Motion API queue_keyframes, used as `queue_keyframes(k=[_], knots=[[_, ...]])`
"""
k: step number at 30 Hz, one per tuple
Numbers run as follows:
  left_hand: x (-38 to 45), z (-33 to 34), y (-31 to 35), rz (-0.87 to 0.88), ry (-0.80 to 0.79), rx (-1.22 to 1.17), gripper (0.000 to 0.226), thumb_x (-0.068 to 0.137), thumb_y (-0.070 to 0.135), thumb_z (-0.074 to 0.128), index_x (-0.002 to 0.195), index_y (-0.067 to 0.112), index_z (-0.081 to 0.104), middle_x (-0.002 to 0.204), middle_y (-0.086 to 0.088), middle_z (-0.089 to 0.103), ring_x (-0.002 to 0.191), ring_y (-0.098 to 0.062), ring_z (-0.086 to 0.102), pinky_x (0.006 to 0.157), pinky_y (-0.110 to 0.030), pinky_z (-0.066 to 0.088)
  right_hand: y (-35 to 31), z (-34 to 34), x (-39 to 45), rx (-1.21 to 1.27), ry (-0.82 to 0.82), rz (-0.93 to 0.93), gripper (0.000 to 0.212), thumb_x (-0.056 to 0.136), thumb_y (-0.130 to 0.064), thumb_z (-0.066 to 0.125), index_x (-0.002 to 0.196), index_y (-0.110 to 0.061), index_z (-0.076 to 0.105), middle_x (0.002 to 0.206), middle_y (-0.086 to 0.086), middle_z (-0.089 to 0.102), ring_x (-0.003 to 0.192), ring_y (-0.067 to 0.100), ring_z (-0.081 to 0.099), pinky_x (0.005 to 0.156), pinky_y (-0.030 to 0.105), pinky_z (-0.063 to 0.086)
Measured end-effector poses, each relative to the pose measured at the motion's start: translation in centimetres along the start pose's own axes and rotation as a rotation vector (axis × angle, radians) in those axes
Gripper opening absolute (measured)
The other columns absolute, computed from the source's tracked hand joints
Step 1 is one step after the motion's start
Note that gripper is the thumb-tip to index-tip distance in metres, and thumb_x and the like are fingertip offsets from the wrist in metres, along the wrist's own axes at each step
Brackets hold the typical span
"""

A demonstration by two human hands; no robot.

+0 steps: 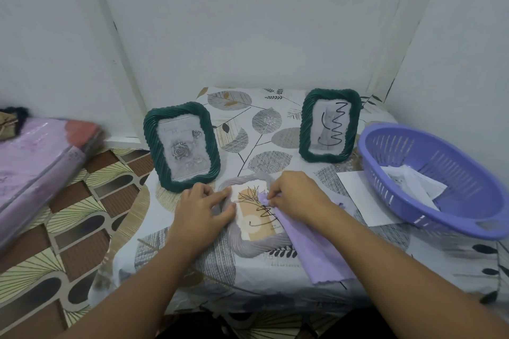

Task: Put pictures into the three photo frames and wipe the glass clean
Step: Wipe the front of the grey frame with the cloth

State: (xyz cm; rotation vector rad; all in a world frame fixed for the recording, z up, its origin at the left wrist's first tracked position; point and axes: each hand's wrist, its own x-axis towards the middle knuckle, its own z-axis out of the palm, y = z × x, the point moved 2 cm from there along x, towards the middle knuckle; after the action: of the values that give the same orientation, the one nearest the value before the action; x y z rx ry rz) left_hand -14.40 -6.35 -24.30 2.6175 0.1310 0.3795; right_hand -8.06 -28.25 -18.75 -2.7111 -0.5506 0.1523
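Apparently two green frames [181, 146] stand finished; my right hand [296, 195] pinches the purple cloth [314, 250] wiping the grey frame [248, 249], left hand [201, 209] spread steadying it.

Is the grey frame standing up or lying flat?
Lying flat: the grey frame rests face up on the table, under both hands.

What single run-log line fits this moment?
step: wiping glass | left hand: steadies grey frame | right hand: pinches purple cloth
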Motion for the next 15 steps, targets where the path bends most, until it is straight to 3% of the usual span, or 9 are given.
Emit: queue_keyframes(k=[2,7,12,15], knots=[[0.1,0.0,-0.1,-0.005,-0.003,0.011,0.059,0.083,0.070,0.043,0.134,0.045,0.061,0.103,0.013,0.042,0.097,-0.013,0.036,0.091,-0.033,0.040,0.1,-0.1,0.1,0.022,0.012,0.000,0.012,0.090,-0.032,0.075,0.097,-0.025,0.082,0.096,-0.004,0.073,0.088,0.016,0.064,0.072,0.027,0.046],[0.0,0.0,-0.1,-0.008,0.003,0.009,0.057,0.085,0.068,0.046,0.134,0.045,0.062,0.102,0.012,0.043,0.097,-0.015,0.037,0.092,-0.035,0.041,-0.1,0.3,0.8,0.113,0.058,0.036,0.009,0.089,-0.033,0.077,0.093,-0.027,0.083,0.092,-0.006,0.076,0.090,0.015,0.066,0.079,0.031,0.054],[0.1,0.1,-0.1,0.011,0.013,0.015,0.048,0.090,0.061,0.056,0.135,0.043,0.062,0.103,0.011,0.043,0.096,-0.015,0.037,0.092,-0.035,0.041,0.7,0.3,-0.3,0.151,0.033,-0.022,0.015,0.087,-0.041,0.078,0.094,-0.028,0.082,0.075,-0.015,0.059,0.079,0.006,0.055,0.073,0.029,0.048],[0.1,0.1,-0.1,0.009,0.012,0.016,0.056,0.084,0.068,0.048,0.133,0.044,0.063,0.102,0.012,0.044,0.096,-0.015,0.037,0.092,-0.034,0.040,0.2,0.2,0.4,0.164,0.062,-0.016,0.013,0.088,-0.038,0.077,0.094,-0.028,0.083,0.076,-0.016,0.062,0.084,0.009,0.059,0.073,0.028,0.047]])
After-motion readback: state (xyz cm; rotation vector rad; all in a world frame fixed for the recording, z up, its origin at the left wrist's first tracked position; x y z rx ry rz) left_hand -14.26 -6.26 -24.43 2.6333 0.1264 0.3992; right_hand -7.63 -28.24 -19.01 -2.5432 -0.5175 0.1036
